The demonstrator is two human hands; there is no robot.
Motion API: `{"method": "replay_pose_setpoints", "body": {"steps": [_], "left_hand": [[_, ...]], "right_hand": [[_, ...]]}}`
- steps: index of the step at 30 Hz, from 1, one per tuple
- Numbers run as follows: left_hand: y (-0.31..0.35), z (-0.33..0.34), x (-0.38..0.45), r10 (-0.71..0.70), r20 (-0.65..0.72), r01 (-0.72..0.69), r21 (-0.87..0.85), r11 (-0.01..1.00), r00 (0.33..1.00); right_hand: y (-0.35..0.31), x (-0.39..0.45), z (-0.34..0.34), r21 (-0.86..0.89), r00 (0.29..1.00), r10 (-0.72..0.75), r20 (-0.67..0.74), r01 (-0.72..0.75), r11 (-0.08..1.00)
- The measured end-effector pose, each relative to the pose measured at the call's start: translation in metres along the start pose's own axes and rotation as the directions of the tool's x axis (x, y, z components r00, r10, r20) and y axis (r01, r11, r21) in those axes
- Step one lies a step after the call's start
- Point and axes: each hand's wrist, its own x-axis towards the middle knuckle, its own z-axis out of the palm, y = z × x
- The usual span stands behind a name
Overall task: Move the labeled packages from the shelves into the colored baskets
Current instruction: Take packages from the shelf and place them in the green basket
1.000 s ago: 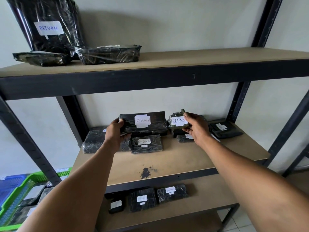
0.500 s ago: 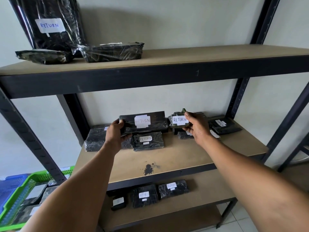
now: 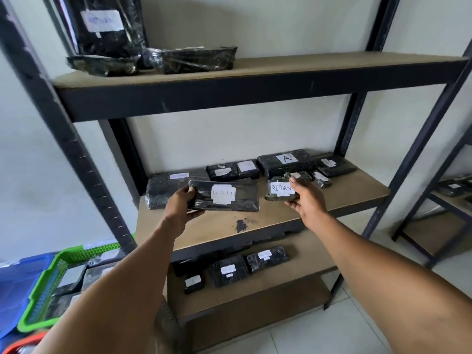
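My left hand (image 3: 180, 205) grips the left end of a long black package (image 3: 224, 195) with a white RETURN label, held above the front of the middle shelf (image 3: 255, 226). A small dark package (image 3: 279, 189), also labelled RETURN, sits in my right hand (image 3: 306, 198). Behind them on the middle shelf lie several black wrapped packages, among them one marked A (image 3: 286, 160). At the lower left stand a green basket (image 3: 48, 284) with packages in it, a blue basket (image 3: 18, 284) and the rim of a red basket (image 3: 20, 347).
The top shelf (image 3: 281, 65) carries three black packages, one tall with a RETURN label (image 3: 102, 24). The lower shelf (image 3: 255, 292) holds three small labelled packages. Dark steel uprights (image 3: 63, 139) frame the shelving. A second rack (image 3: 444, 195) stands at the right.
Both hands have pulled their RETURN packages forward off the stacks at the back of the middle shelf, uncovering the packages behind. The view has swung left and down, showing more of the baskets.
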Motion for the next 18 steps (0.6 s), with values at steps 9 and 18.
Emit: {"method": "replay_pose_setpoints", "body": {"steps": [9, 18], "left_hand": [[-0.019, -0.031, -0.093, -0.069, 0.05, 0.067, 0.031, 0.997, 0.996], [-0.051, -0.126, -0.191, -0.131, -0.041, 0.132, 0.004, 0.991, 0.99]], "right_hand": [[0.003, -0.083, -0.012, -0.009, 0.999, 0.025, 0.038, -0.025, 1.0], [0.037, -0.169, 0.01, -0.144, 0.959, 0.217, 0.181, -0.192, 0.971]]}}
